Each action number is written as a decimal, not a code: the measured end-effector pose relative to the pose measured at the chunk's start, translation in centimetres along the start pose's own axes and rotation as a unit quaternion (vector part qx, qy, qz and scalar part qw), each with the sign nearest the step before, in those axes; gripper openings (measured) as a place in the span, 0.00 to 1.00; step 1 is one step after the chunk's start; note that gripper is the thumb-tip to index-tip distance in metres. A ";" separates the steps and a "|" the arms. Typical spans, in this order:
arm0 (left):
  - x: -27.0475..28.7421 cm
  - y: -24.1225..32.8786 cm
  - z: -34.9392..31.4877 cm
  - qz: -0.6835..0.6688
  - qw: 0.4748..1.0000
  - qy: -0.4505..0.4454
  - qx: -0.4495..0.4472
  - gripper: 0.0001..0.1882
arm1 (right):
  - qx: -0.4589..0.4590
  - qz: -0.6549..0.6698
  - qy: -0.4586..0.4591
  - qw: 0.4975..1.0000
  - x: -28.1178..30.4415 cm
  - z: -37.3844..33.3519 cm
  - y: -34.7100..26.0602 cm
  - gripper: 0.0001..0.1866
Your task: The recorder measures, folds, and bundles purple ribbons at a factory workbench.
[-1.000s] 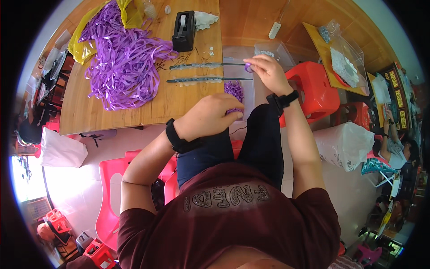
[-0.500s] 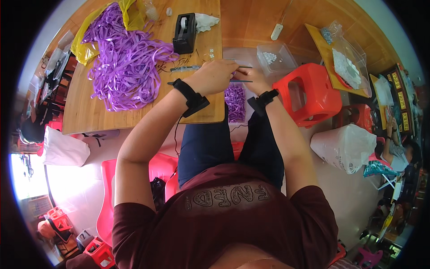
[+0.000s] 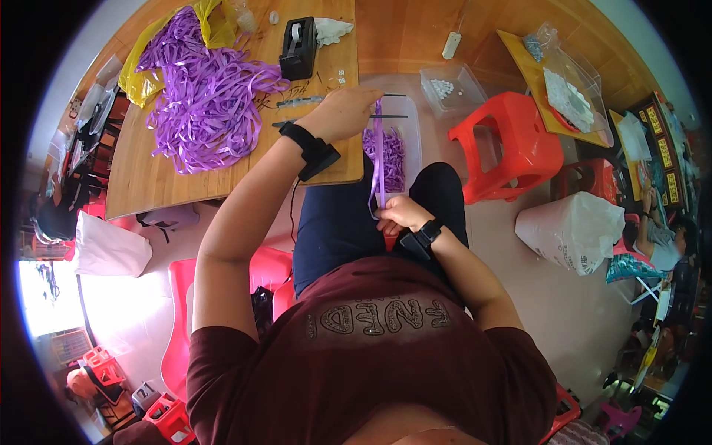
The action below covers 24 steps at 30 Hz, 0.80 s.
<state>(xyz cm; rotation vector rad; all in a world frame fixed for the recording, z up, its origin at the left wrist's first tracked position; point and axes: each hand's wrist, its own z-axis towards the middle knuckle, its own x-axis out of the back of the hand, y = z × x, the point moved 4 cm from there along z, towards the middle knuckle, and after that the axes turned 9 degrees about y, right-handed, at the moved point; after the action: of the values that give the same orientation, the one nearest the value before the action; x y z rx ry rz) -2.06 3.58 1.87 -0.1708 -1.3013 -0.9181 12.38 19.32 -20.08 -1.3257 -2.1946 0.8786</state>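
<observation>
A length of purple ribbon (image 3: pixel 380 156) runs between my two hands, drawn out toward my lap. My left hand (image 3: pixel 347 111) is at the table's right edge, its fingers closed on the upper end of the ribbon beside two thin dark rods (image 3: pixel 391 116) that stick out past the edge. Closer to my body, between my knees, my right hand (image 3: pixel 403 213) pinches the ribbon's lower end. Below the ribbon, a clear plastic bin (image 3: pixel 414 141) holds many short purple ribbon pieces (image 3: pixel 393 159). How the ribbon passes the rods is partly hidden by my left fingers.
On the wooden table (image 3: pixel 133 178) lie a large heap of purple ribbon (image 3: pixel 211 111), a yellow bag (image 3: pixel 141 81) and a black tape dispenser (image 3: pixel 298 55). To the right are a clear tub with white pieces (image 3: pixel 445 89), a red stool (image 3: pixel 512 144) and a white sack (image 3: pixel 567 233).
My right hand has moved from beside my left hand at the rods down toward my lap, stretching the ribbon out. My left hand stays near the rods.
</observation>
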 end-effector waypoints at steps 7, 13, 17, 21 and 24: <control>0.5 0.3 -1.1 -0.025 0.999 -0.022 0.032 0.23 | -0.015 -0.041 0.015 0.999 -0.4 -2.6 0.2 0.08; 2.8 8.7 -7.3 -0.212 0.975 0.056 0.040 0.16 | -0.021 0.013 -0.023 0.999 -0.3 -3.3 0.5 0.08; -2.6 9.8 -14.2 -0.265 0.942 -0.153 0.137 0.11 | -0.039 -0.004 -0.066 0.997 -1.0 -4.5 -0.4 0.11; -8.0 5.9 -17.0 -0.347 0.896 -0.037 0.275 0.13 | -0.027 -0.022 -0.118 0.992 -1.5 -5.6 -0.5 0.12; -10.1 5.4 -17.2 -0.484 0.812 -0.018 0.327 0.15 | -0.016 -0.003 -0.118 0.993 -1.7 -6.7 -0.6 0.10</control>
<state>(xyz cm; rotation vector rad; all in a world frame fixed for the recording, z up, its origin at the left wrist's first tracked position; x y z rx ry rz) 14.60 1.89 -10.19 1.1237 -1.6792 -1.2215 17.01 19.60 -14.96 -1.2858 -2.3969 1.0490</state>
